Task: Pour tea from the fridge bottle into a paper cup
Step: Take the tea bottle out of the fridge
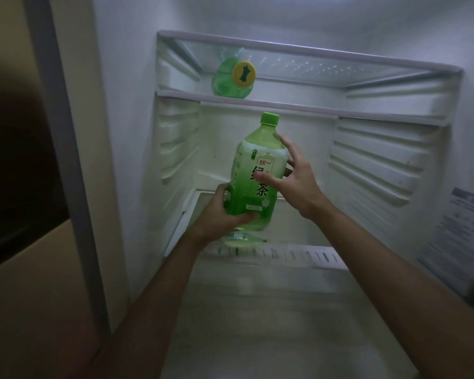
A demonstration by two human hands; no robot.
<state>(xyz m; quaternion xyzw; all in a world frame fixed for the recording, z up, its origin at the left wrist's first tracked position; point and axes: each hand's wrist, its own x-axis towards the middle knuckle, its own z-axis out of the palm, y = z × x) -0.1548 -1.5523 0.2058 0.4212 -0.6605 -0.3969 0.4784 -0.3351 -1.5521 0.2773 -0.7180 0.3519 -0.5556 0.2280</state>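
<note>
Left hand [219, 212] is wrapped round the lower part of the tea bottle [253, 165], with the thumb laid across the front near the base and the fingers hidden behind it. Right hand [298, 176] is spread wide on the bottle's right side, its thumb pressed on the label and a forefinger laid up against the shoulder. The bottle is held inside the open fridge [175, 149], beneath the middle shelf [367, 112] and clear of the glass shelf [298, 222] below, with its top leaned slightly to the right. Clear plastic filled with pale green liquid is seen, closed by a green screw cap [269, 119]. A label shading from white to green is printed with large dark characters and a small red mark. On the middle shelf a second green bottle [225, 80] with a yellow cap [244, 73] is laid on its side.
</note>
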